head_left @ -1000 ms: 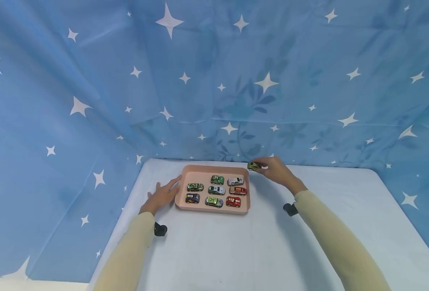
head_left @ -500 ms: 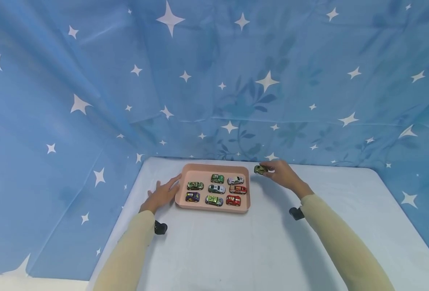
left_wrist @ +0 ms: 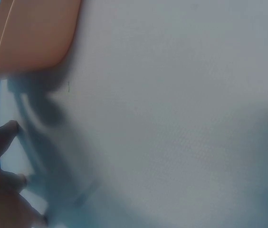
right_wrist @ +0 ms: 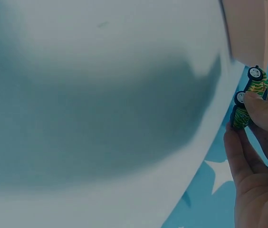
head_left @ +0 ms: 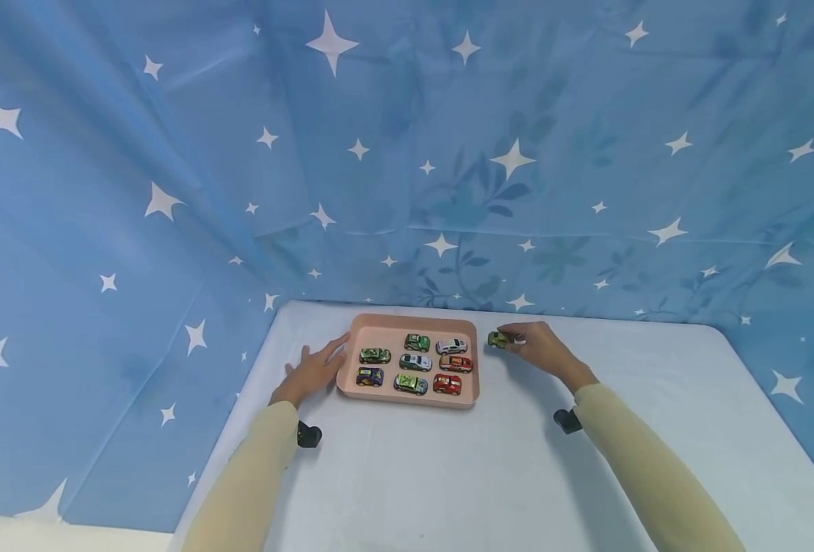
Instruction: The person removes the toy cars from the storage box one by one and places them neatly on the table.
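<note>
A small green patterned toy car (head_left: 500, 340) is pinched between the thumb and fingers of my right hand (head_left: 541, 349), just right of the pink tray (head_left: 407, 400). In the right wrist view, the toy car (right_wrist: 247, 97) shows yellow-green stripes and black wheels with silver hubs. My left hand (head_left: 312, 376) has its fingers spread, with fingertips at the tray's left rim. The left wrist view catches one fingertip right at the tray's wall (left_wrist: 39, 38). Inside the tray, several toy cars stand in loose rows, among them a red car (head_left: 447, 384) and a blue-purple car (head_left: 369, 376).
The tray stands near the back edge of a white-covered table (head_left: 434, 475). A blue curtain (head_left: 393, 192) with white stars hangs right behind the table and along its left side. A black wrist camera (head_left: 568, 421) sits under the right wrist.
My right hand has moved the green toy car from over the tray's back right corner rightward and toward me, lower beside the tray. My left hand has stayed at the tray's left rim.
</note>
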Tool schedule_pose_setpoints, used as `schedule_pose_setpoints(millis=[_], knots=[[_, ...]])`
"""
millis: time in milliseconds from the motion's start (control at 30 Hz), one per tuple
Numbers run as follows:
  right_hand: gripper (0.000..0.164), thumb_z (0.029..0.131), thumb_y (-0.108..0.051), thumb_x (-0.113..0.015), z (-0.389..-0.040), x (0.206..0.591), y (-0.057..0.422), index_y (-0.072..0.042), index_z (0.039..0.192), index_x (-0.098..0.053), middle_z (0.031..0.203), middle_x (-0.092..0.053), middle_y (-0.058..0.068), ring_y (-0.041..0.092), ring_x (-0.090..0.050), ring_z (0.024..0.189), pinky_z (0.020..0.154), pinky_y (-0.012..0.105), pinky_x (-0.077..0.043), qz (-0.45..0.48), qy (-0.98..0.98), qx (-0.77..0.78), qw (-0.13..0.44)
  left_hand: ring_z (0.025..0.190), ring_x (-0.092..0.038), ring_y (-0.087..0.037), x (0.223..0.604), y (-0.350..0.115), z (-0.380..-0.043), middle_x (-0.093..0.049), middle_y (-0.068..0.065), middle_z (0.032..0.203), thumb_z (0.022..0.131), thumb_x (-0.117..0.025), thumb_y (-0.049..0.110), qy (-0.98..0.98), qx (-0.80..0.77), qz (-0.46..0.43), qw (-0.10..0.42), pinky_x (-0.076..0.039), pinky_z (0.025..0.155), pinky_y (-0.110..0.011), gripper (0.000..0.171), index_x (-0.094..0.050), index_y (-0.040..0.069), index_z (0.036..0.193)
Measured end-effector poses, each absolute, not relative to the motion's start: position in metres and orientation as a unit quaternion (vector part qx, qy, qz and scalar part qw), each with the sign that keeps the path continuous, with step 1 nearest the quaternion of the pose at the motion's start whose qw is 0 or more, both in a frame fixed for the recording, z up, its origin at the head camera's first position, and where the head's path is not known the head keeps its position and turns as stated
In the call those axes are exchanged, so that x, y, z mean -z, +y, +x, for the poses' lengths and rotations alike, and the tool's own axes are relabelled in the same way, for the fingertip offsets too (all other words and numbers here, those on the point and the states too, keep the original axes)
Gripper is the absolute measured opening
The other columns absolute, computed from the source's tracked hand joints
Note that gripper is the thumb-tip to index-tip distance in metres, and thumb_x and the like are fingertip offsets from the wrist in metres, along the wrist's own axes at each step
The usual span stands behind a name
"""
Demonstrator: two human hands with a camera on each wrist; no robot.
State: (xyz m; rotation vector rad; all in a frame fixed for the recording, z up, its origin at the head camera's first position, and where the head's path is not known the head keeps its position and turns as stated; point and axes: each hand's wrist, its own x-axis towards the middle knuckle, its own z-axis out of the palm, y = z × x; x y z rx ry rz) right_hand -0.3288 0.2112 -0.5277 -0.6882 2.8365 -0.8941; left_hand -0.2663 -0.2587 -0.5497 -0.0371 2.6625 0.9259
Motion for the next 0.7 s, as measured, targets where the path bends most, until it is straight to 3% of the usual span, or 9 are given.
schedule_pose_setpoints(millis=[367,700], knots=[[0.038,0.094,0.007,-0.074,-0.327,0.544,0.210,0.009,0.131,-0.071,0.129,-0.071,0.027,0.046,-0.069,0.119,0.104,0.060,-0.054,-0.236,0.926,0.291,0.046,0.158,0.014,-0.052,0.548,-0.259,-0.266,-0.026,-0.010,0.175,0.115,-0.035,0.053,0.932,-0.324,-0.013,0.159,0.015,0.115,-0.079,0.059,-0.026,0.038,0.172],[0.040,0.094,0.007,-0.075,-0.326,0.549,0.205,0.008,0.133,-0.070,0.131,-0.071,0.026,0.046,-0.065,0.126,0.109,0.059,-0.050,-0.221,0.936,0.260,0.086,0.159,0.014,-0.051,0.548,-0.258,-0.266,-0.025,-0.010,0.175,0.116,-0.034,0.052,0.935,-0.317,-0.016,0.160,0.015,0.116,-0.078,0.058,-0.025,0.039,0.172]])
